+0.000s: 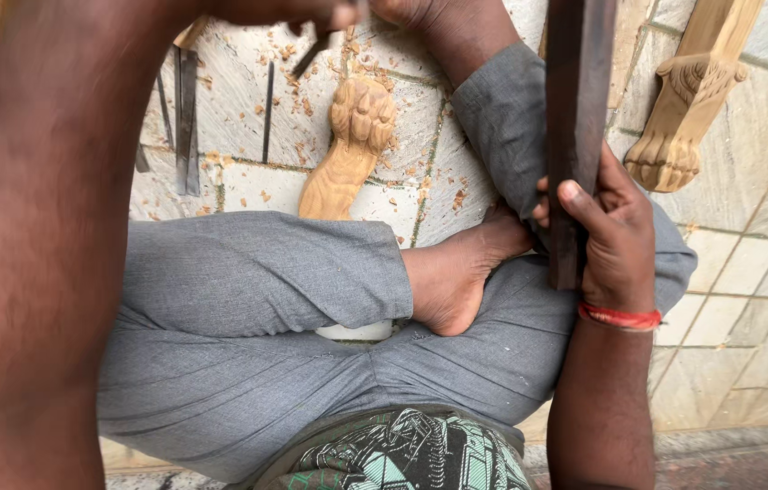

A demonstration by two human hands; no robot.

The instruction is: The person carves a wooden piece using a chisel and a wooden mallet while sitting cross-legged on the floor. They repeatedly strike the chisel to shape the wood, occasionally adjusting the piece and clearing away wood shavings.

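Carved leg [352, 150] on floor [747, 263] before crossed legs, chisels [186, 118] to its left, second carved leg [688, 100] far right

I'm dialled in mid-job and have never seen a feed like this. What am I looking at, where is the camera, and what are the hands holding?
There is no machine here. The single picture comes from a camera on a person's head, looking straight down at their own lap. They sit cross-legged in grey trousers on a stone-tiled floor.

The right hand, with a red thread at the wrist, grips a long dark wooden bar held upright. The left arm fills the left side, blurred; the left hand is at the top edge and seems to pinch a thin dark tool, though that is hard to tell.

On the floor lie a carved wooden leg with a paw-shaped foot by the feet, a second carved leg at upper right, several slim metal chisels and scattered wood shavings.
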